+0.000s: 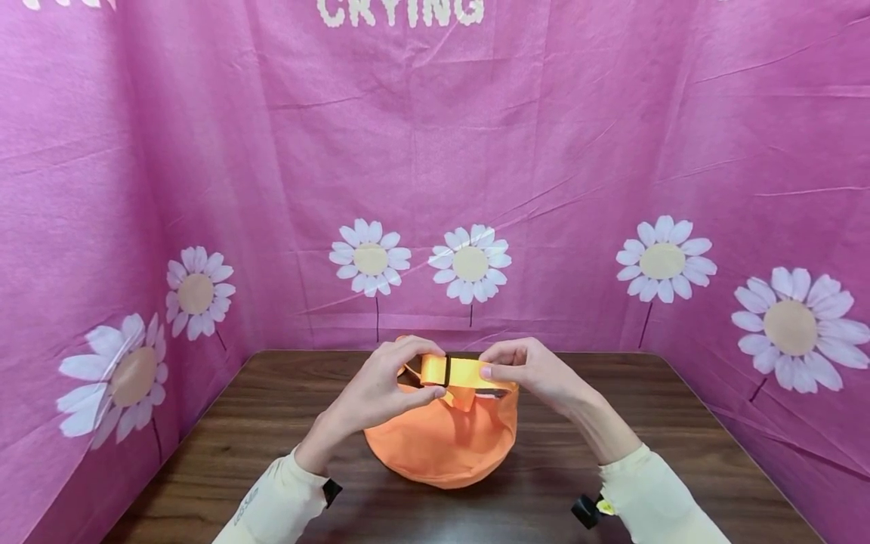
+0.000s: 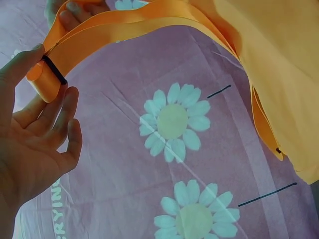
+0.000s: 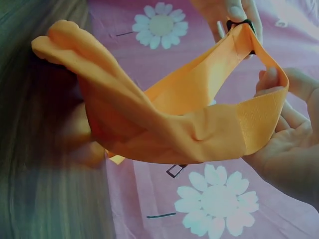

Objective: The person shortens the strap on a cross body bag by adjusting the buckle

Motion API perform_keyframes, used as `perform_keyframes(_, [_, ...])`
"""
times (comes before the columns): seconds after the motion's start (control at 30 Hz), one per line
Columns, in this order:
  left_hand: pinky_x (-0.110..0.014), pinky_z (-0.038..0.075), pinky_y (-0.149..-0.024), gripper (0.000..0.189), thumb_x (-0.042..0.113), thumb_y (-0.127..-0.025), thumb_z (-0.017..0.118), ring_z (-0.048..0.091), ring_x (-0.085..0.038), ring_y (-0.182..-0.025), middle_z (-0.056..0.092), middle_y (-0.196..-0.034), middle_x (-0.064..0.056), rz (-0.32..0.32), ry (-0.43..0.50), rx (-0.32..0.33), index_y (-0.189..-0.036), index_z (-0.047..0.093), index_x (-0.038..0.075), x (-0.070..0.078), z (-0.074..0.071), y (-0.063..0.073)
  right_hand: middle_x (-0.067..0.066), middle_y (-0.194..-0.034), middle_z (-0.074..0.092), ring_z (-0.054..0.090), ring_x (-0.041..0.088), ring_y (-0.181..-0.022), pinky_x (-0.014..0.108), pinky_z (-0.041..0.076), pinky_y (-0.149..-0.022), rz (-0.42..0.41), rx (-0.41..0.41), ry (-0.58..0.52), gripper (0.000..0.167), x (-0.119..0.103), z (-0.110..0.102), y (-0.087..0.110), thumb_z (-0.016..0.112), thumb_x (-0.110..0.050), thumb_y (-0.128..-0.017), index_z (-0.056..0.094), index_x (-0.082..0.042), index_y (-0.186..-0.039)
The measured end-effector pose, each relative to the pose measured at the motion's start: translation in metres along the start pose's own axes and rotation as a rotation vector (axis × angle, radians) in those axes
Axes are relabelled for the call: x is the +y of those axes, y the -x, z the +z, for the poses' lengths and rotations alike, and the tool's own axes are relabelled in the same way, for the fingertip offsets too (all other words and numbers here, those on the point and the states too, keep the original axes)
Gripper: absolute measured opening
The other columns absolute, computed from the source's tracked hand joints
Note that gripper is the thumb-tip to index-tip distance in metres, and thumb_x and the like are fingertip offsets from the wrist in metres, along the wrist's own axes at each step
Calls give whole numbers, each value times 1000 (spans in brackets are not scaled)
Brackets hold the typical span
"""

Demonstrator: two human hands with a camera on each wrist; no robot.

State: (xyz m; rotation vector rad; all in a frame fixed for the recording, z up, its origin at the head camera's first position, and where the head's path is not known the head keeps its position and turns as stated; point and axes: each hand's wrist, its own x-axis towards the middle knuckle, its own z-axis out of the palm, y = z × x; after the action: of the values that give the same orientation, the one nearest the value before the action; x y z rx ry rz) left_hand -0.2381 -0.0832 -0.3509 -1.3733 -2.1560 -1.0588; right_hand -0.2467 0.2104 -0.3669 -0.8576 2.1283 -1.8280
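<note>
An orange cap [image 1: 440, 442] is seen resting on the brown bench [image 1: 224, 438], just in front of the person, with its orange strap [image 1: 454, 372] lifted up above it. One end of the strap, by the small black buckle [image 1: 447, 370], is pinched by the thumb and fingers of the left hand [image 1: 381, 389], and the other end is pinched by the right hand [image 1: 533, 374]. A pink cloth [image 1: 544, 174] with white daisies is hung up behind and beside the bench.
</note>
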Motion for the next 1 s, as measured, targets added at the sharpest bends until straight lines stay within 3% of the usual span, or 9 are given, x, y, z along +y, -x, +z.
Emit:
perform_keyframes(0.1, [-25, 54, -67, 43, 22, -84, 87, 60, -6, -85, 63, -104, 12, -16, 8, -5, -121, 67, 16, 0, 2, 0, 22, -92, 72, 70, 37, -81, 52, 58, -75, 3, 11, 25, 20, -4, 2, 1, 74, -14, -95, 74, 0, -108])
perform_keyframes(0.23, [-25, 55, -70, 44, 23, -84, 87, 59, -8, -89, 64, -108, 11, -22, 28, -32, -121, 66, 15, 0, 7, 1, 21, -90, 72, 69, 32, -78, 46, 58, -73, 14, 17, 57, 19, -8, 9, 1, 75, -17, -94, 76, -2, -107])
perform_keyframes(0.4, [-25, 53, -74, 43, 24, -85, 87, 57, -10, -92, 64, -115, 10, -1, 14, -40, -121, 65, 14, 2, 14, 2, 19, -88, 72, 68, 32, -78, 42, 58, -71, 12, 12, 89, 18, -8, 18, 0, 75, -19, -95, 77, -6, -106])
perform_keyframes(0.6, [-29, 52, -70, 42, 23, -85, 87, 58, -7, -89, 65, -113, 10, 15, 11, -33, -120, 66, 13, 2, 19, 1, 18, -88, 71, 65, 26, -78, 36, 56, -70, 4, 2, 94, 16, -6, 25, -3, 74, -19, -96, 77, -6, -105])
perform_keyframes(0.87, [-27, 51, -76, 41, 19, -84, 87, 59, -13, -97, 66, -111, 4, 77, -29, 12, -118, 66, 11, 0, 13, 0, 16, -98, 71, 65, 30, -89, 42, 54, -81, 21, 33, 106, 21, -1, 18, -3, 73, -25, -96, 77, -10, -110])
perform_keyframes(1.0, [-32, 47, -81, 42, 22, -84, 87, 59, -13, -100, 65, -115, 5, 55, -83, 32, -119, 66, 14, 0, 7, 1, 15, -104, 69, 64, 28, -94, 44, 53, -86, 17, 48, 95, 21, 5, 12, -4, 72, -25, -97, 76, -9, -111])
